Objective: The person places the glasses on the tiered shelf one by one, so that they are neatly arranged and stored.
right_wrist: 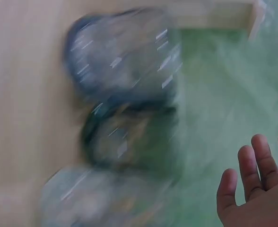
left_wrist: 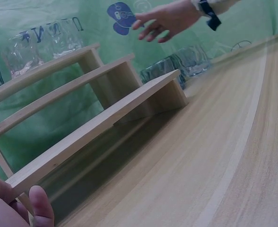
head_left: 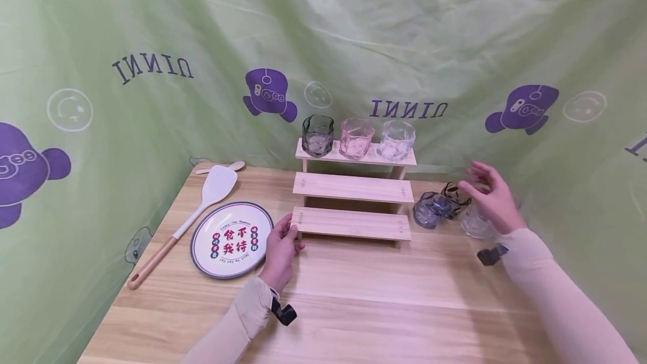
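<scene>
A three-tier wooden stand (head_left: pixel 354 223) is on the table. My left hand (head_left: pixel 281 251) grips the left end of its lowest shelf, with a finger showing under the board in the left wrist view. Along the top tier are a dark grey glass (head_left: pixel 318 138), a pink glass (head_left: pixel 356 140) and a clear glass (head_left: pixel 396 142). Above the glasses to the right of the stand hovers my right hand (head_left: pixel 492 198), fingers spread, holding nothing. Below it are a blue glass (head_left: pixel 428 211), a dark glass (head_left: pixel 456 195) and a clear glass (head_left: pixel 474 224), blurred in the right wrist view.
Left of the stand is a white plate (head_left: pixel 229 265) with red and green print. Beside it lies a white spatula (head_left: pixel 220 183) with a wooden handle, near a small spoon (head_left: pixel 236 165). A green curtain (head_left: pixel 202 111) closes off the back and sides of the table (head_left: pixel 364 302).
</scene>
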`<state>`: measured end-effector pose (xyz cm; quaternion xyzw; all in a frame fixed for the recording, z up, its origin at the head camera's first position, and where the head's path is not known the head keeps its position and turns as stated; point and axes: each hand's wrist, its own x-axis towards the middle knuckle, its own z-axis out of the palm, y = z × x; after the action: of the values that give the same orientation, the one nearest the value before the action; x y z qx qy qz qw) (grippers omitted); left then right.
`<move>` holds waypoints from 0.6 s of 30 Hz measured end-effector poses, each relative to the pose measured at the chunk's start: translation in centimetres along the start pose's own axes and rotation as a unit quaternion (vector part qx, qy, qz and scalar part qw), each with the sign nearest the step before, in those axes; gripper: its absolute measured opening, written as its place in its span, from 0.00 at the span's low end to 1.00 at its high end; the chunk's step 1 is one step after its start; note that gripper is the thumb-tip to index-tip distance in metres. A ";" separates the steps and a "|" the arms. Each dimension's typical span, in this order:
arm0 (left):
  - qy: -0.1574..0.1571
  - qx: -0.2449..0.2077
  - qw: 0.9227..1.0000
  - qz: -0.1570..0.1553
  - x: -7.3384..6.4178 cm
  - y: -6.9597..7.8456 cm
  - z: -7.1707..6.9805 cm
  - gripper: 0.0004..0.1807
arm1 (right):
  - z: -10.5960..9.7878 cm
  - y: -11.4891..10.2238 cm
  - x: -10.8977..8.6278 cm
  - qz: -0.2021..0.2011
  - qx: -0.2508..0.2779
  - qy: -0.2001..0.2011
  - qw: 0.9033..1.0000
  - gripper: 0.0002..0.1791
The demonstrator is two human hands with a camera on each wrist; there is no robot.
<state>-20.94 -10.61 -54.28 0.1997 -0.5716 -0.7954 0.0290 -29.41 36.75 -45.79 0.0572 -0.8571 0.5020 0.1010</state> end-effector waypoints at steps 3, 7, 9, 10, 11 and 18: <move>-0.004 -0.001 1.000 0.000 0.0 0.1 -0.1 0.25 | -1.1 2.1 -1.7 0.012 -0.021 0.024 0.999 0.39; -0.004 -0.002 1.000 0.000 0.0 0.2 -0.1 0.25 | -2.1 4.4 -3.6 0.025 -0.051 0.040 0.998 0.39; -0.003 0.001 1.000 0.001 -0.1 0.2 -0.1 0.25 | -2.4 5.1 -4.2 0.032 -0.056 0.038 0.997 0.40; -0.003 0.002 1.000 0.001 -0.1 0.2 -0.1 0.25 | -2.4 5.4 -4.5 0.035 -0.057 0.036 0.997 0.40; -0.003 0.004 1.000 0.001 -0.1 0.2 -0.1 0.25 | -2.5 5.5 -4.8 0.039 -0.056 0.036 0.997 0.40; -0.007 0.004 1.000 0.001 -0.2 0.3 -0.1 0.25 | -2.4 5.6 -5.7 0.041 -0.087 0.064 0.993 0.38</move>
<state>-20.78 -10.71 -53.93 0.1934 -0.5751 -0.7945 0.0249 -24.69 41.55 -50.76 -0.0195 -0.8907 0.4321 0.1395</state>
